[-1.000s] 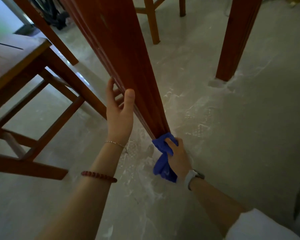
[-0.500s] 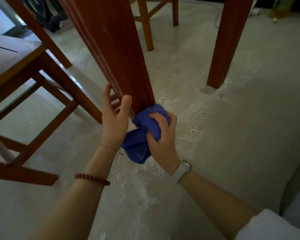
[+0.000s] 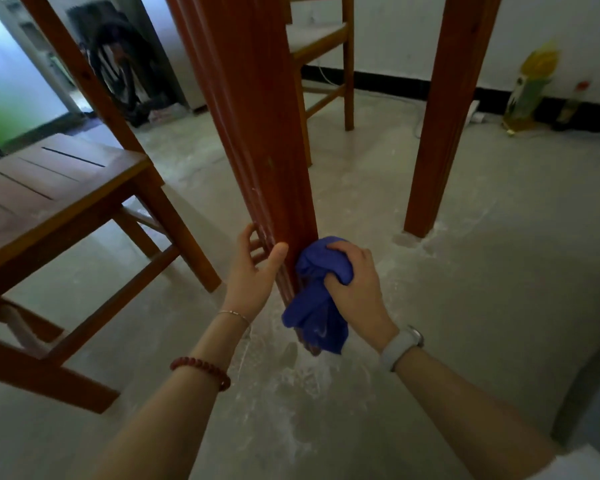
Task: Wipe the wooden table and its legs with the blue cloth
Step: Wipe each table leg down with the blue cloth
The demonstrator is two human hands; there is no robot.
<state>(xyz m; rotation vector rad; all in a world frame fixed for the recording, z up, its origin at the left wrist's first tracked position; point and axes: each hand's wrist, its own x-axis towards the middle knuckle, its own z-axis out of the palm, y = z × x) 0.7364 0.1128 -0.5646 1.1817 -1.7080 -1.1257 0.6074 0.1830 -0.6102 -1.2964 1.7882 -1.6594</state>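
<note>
The right hand [image 3: 355, 284] grips the blue cloth [image 3: 317, 306] against the bench leg [image 3: 257, 150]; the left hand [image 3: 253, 271] clasps the leg. The hanging cloth may drag floor dust.

Table leg [image 3: 257, 133] foot behind cloth [image 3: 317, 306]

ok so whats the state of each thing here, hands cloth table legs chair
left hand: grips the near table leg, thumb on its front
right hand: grips the blue cloth
blue cloth: bunched, pressed against the near leg low down, its tail hanging
near table leg: upright, held and being wiped
far table leg: upright, untouched
chair: standing to the left, seat bare
floor: dusty white patches
</note>
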